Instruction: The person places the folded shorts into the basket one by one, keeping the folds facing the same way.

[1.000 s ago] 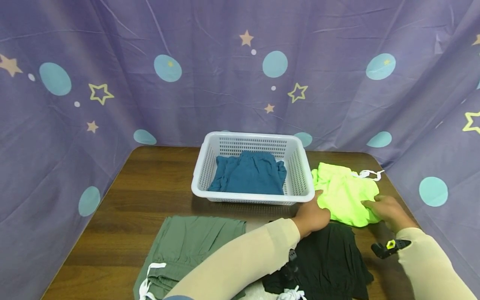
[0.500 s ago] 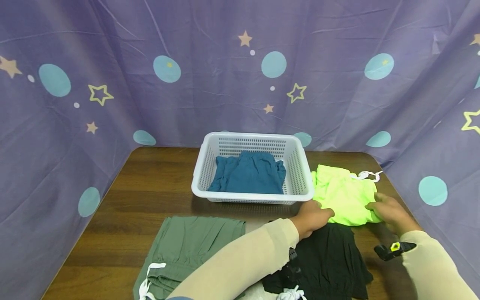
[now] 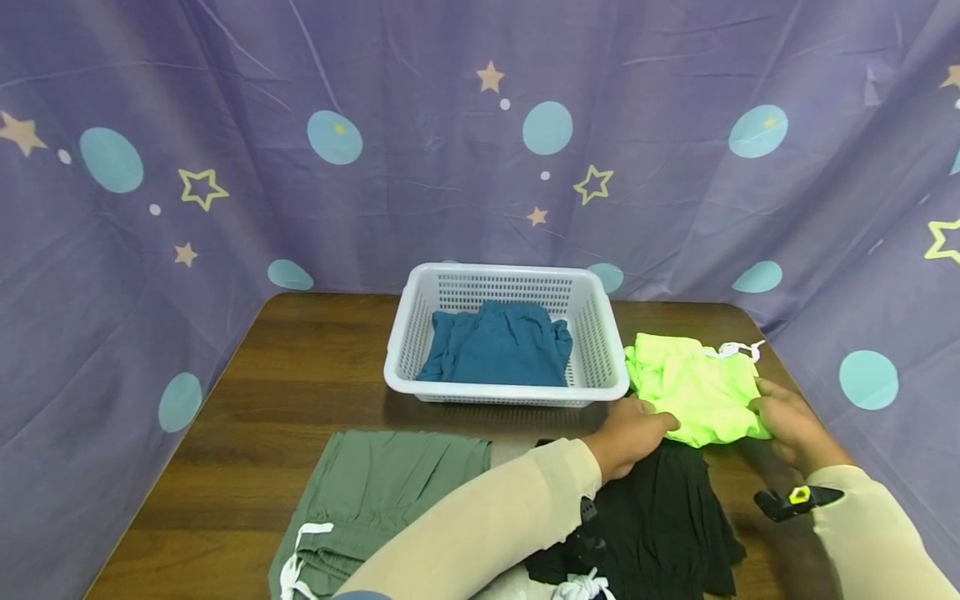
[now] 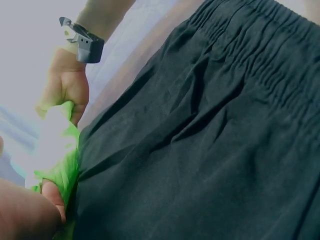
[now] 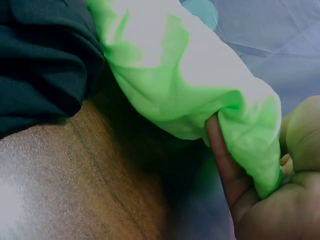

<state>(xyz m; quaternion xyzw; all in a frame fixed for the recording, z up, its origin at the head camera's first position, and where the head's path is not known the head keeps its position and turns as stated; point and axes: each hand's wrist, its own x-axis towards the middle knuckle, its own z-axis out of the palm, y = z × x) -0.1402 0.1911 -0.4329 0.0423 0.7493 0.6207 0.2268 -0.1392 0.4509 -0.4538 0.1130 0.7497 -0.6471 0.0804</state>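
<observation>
Neon-yellow cloth garment [image 3: 697, 392] stretches between your left hand [image 3: 630, 433] and right hand [image 3: 798, 425], which both pinch its near corners; the left is nearer to the white perforated plastic basket [image 3: 495, 390].

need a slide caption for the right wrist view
Right hand grips a neon-green garment, with dark cloth and brown tabletop nearby.

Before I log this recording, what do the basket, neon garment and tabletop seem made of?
Basket: likely moulded plastic, smooth and white, with rows of slots in its walls.
Neon garment: soft, matte-looking cloth, fibre unclear; it bunches and creases.
Tabletop: wood or wood-look laminate, slightly glossy, with brown grain.
</observation>
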